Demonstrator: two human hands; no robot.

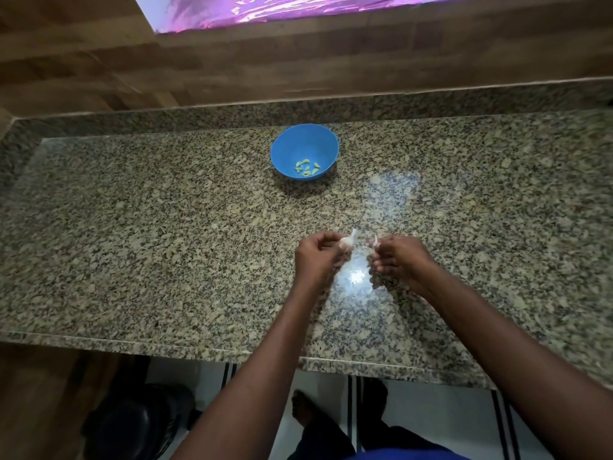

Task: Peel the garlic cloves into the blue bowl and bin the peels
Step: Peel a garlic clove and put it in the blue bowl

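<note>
A home kitchen. The speckled granite tabletop (166, 227) meets wood-look wall tiles (99, 61). A tiled floor (431, 426) shows below.

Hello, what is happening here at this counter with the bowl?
A person is peeling garlic over a granite counter. The left hand pinches a garlic clove with white skin on it, and the right hand pinches a bit of white peel. Farther back stands the blue bowl, holding several peeled cloves. No bin is in view.

Both hands (356, 257) pinch garlic (347, 241) before blue bowl (304, 141).
</note>
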